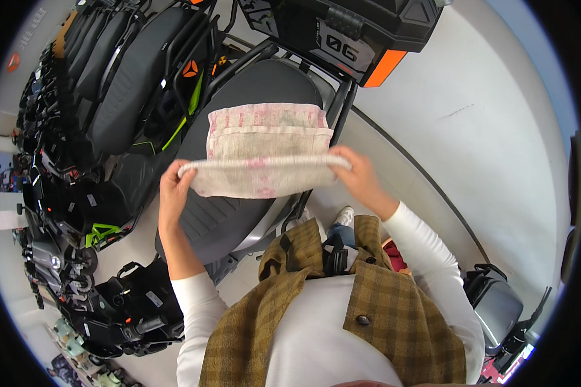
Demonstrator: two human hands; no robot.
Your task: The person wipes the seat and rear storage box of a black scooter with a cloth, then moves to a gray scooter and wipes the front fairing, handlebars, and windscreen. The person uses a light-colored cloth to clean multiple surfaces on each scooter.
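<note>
A faded pink and cream cloth [266, 140] is spread over the dark seat [271, 80] of a scooter. My left hand [175, 186] pinches the near left corner, and my right hand [360, 176] grips the near right corner. Between them the near part of the cloth is raised and folded along a taut edge, hanging above the seat. Its far part lies flat on the seat, with a hemmed fold across it. Some of the ribbed seat surface shows below the cloth.
Behind the seat, a black top box [341, 34] with an orange panel sits on a rack of black tubes. A row of similar scooters [135, 82] stands close on the left. A white wall [484, 121] rises on the right. A silver and black case [496, 307] is at lower right.
</note>
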